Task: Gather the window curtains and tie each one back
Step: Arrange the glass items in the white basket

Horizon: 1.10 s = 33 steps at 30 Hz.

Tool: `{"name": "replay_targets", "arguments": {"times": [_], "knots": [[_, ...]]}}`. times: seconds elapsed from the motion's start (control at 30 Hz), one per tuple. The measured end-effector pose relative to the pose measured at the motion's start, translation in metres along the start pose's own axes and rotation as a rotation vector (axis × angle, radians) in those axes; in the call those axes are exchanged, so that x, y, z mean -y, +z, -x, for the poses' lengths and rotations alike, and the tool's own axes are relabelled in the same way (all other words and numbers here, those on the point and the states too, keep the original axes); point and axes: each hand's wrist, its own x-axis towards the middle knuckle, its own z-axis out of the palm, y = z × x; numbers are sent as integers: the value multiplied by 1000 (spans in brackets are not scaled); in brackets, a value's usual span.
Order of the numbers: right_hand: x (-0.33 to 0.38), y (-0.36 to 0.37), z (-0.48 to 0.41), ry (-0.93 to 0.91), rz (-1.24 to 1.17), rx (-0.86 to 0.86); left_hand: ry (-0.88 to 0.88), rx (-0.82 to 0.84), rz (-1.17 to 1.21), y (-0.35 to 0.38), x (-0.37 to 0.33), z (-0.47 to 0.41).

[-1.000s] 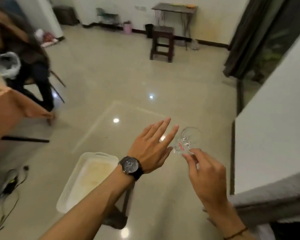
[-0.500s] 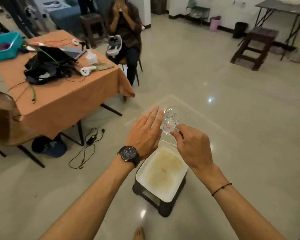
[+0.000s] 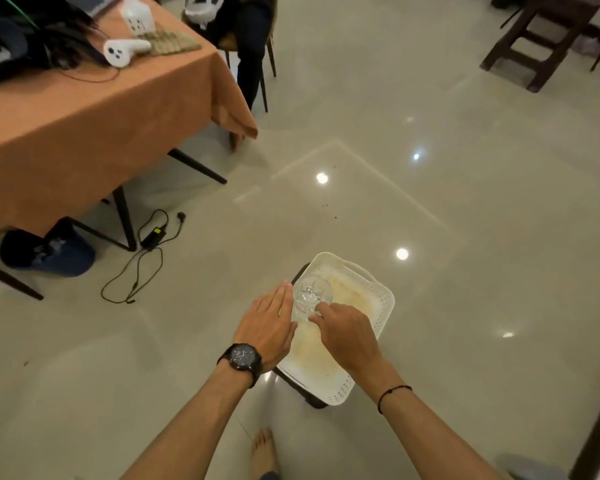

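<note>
No curtain is in view now. My right hand [image 3: 347, 332] pinches a small clear glass cup [image 3: 311, 296] by its near side, over a white perforated tray [image 3: 378, 301] that sits on a dark low stand on the floor. My left hand [image 3: 269, 323], with a black watch on the wrist, has straight fingers lying flat against the cup's left side. The tray holds a thin yellowish layer.
An orange-clothed table [image 3: 84, 126] with cables and white controllers stands at the left, with a seated person [image 3: 253, 36] behind it. A power adapter and cord [image 3: 146, 251] lie on the floor. A dark wooden stool [image 3: 541, 39] stands far right. My bare foot [image 3: 264, 452] shows below.
My view swung left and down, away from the dark curtain by the window. Both hands with the glass cup moved down over the white tray.
</note>
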Motion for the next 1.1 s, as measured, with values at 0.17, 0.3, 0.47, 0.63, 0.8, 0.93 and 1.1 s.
{"name": "replay_targets", "arguments": {"times": [0.17, 0.3, 0.47, 0.63, 0.8, 0.93, 1.1], "knots": [[-19, 78, -8, 34, 10, 58, -11, 125, -46, 76, 17, -25], [-32, 130, -9, 64, -28, 82, -9, 196, -106, 121, 27, -35], [-40, 180, 0, 101, -60, 144, -4, 212, -160, 157, 29, -33], [-43, 209, 8, 157, -87, 173, 17, 122, -209, 169, 21, -23], [-43, 216, 15, 162, -100, 102, 15, 28, -195, 168, 10, -9], [-52, 187, 40, 181, -117, -16, 58, 48, -158, 153, -12, 6], [-98, 123, 124, 335, -107, -263, 183, -12, -75, 130, -78, 17]]}}
